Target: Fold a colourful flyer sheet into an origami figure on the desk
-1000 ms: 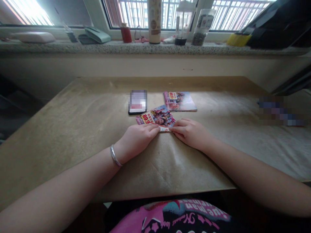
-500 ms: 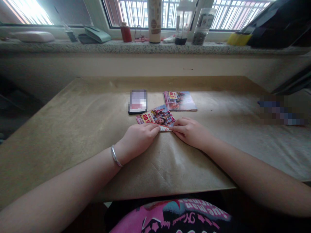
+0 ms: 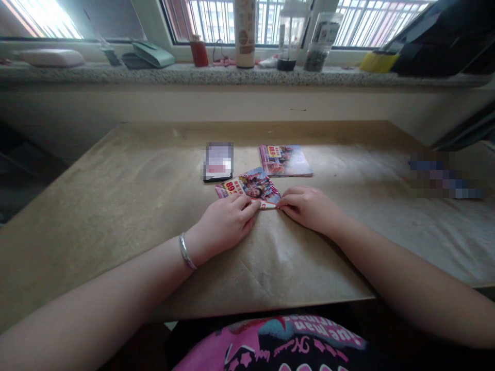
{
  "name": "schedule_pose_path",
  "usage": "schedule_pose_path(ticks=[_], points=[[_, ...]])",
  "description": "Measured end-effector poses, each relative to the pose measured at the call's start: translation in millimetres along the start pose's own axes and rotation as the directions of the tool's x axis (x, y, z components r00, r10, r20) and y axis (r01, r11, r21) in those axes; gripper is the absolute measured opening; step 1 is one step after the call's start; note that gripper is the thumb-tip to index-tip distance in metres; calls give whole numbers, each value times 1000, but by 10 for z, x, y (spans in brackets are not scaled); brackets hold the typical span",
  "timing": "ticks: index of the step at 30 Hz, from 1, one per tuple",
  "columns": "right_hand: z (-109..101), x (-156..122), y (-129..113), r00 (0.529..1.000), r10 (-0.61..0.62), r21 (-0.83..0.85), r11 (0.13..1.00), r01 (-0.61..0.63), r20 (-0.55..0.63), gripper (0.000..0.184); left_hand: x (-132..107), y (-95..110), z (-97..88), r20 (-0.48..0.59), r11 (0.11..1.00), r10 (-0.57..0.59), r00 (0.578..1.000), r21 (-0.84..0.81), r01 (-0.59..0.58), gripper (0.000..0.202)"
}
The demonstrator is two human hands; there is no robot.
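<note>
A colourful printed flyer (image 3: 256, 181) lies at an angle on the table, with a narrow white strip folded up along its near edge. My left hand (image 3: 228, 219) rests over the flyer's lower left part, its fingers together and pressing on the folded strip. At the right end of that fold, my right hand (image 3: 307, 208) pinches the corner between thumb and fingers. Just behind, a stack of similar flyers (image 3: 286, 161) lies flat. A phone (image 3: 218, 162) with a blurred screen lies to the left of the stack, close to the flyer's upper left edge.
A tan cover (image 3: 135, 206) spreads over the table. On the stone windowsill (image 3: 216, 76) stand a tall cream bottle (image 3: 245, 36), a red bottle (image 3: 199, 52), clear containers and a green case (image 3: 153, 54). A blurred item (image 3: 444, 175) lies at the right.
My left hand has slid slightly right along the fold. My right hand has shifted a little right, to the flyer's corner. The phone and the stack stay in place.
</note>
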State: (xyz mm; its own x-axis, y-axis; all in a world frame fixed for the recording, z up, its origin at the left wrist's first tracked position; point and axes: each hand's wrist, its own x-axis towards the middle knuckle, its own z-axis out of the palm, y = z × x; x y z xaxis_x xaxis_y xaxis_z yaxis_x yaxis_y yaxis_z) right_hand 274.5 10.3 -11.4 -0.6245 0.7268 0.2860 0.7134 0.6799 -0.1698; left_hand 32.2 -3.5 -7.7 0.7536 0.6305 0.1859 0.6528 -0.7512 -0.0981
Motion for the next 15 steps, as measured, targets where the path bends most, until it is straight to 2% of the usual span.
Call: schedule_pose_path(ticks=[10, 15], points=[[-15, 1, -22, 1000, 20, 1, 1000, -20, 23, 20, 11, 38, -14, 49, 999, -3, 999, 35, 2, 48], [-31, -10, -6, 997, 53, 3, 999, -54, 50, 22, 9, 58, -25, 44, 999, -24, 999, 34, 22, 47]])
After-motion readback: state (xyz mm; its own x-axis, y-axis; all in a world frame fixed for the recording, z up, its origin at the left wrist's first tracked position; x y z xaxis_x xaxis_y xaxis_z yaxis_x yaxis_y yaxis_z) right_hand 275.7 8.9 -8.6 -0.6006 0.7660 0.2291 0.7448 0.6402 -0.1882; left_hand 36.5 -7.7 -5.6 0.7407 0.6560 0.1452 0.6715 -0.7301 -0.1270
